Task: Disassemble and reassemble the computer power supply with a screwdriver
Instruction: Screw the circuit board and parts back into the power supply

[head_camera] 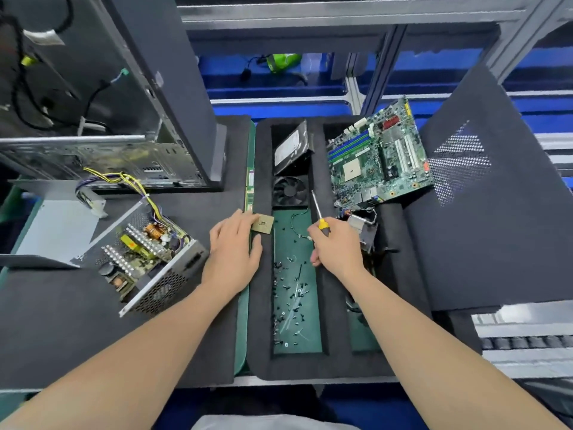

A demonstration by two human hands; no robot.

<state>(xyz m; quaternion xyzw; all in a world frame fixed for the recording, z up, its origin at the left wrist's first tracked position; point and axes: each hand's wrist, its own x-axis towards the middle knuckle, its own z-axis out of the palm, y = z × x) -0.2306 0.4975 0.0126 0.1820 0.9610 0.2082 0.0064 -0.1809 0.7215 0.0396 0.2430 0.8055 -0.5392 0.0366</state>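
Grey sheet metal forms the open computer power supply (148, 262), which lies skewed on the black foam-covered worktop (62, 321) at the left, its lid off. Inside it is a green circuit board crowded with silver finned heat sinks, a copper-wound coil, yellow blocks and a black capacitor. The near wall is a perforated grille. A bundle of yellow, black and violet cables (130, 181) rises from its far corner. Its bent grey metal cover (59, 225) lies just beside it, farther left.

The left hand (232, 246) rests flat on the foam right of the supply, fingers relaxed and holding nothing, fingertips by a square gold-coloured processor chip (263, 224). The right hand (338, 246) grips a yellow-and-black-handled screwdriver (322, 225), shaft pointing away, over a green-floored tray (290, 243) scattered with small dark screws (291, 290). Beyond lie a black cooling fan (290, 190), a black hard drive (291, 150) and a green motherboard (378, 156).
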